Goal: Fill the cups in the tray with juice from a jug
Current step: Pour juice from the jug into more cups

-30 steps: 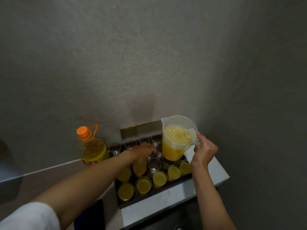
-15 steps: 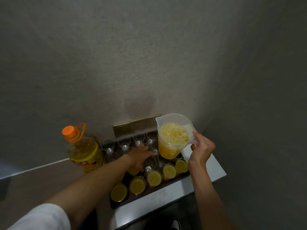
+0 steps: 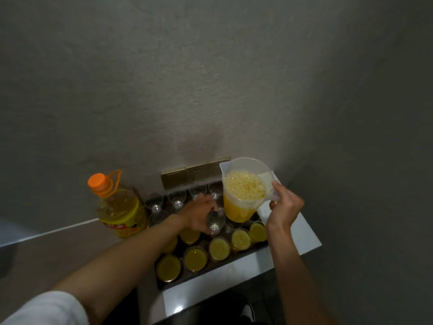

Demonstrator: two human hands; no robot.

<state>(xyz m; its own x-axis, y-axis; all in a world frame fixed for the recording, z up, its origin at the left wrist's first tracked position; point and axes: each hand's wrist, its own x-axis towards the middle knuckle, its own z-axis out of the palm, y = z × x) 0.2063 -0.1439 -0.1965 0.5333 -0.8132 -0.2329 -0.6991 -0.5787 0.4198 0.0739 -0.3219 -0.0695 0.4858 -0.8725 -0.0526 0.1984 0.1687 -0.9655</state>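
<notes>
My right hand grips the jug by its handle, above the tray; half full, it feels heavy and sloshy. My left hand pinches an empty cup, light and tippy, beside the jug.

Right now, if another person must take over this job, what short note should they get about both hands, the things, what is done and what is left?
Left hand: grips an empty cup in the middle of the tray, tilted toward the jug.
Right hand: holds the jug by its handle, upright above the tray's right side, about half full of foamy juice, not pouring.
Bottle with orange cap stands left of the tray.
Done: the cups in the near rows hold juice.
Left: the held cup and the clear cups in the back rows near the wall are empty.
</notes>
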